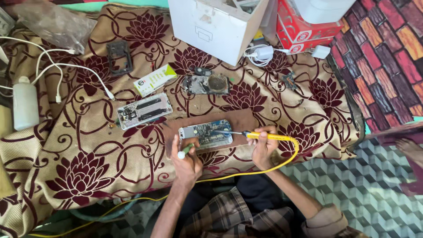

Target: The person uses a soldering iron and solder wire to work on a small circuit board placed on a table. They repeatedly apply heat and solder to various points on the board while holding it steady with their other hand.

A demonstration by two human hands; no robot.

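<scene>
An opened phone body with its blue circuit board (205,133) exposed lies on a brown board (238,120) on the patterned cloth. My right hand (263,147) grips a yellow-handled soldering iron (257,135) whose tip rests on the board's right part. My left hand (186,162) rests at the phone's near edge and holds a small green and white stick (183,151). A yellow cord (286,161) runs from the iron back under my arms.
Another opened phone frame (144,110) lies left of the board. Behind are a part with a round piece (205,83), a black frame (119,57), a white and green packet (154,79), a white box (216,24), red boxes (304,31), a white bottle (25,103) and white cables (66,66).
</scene>
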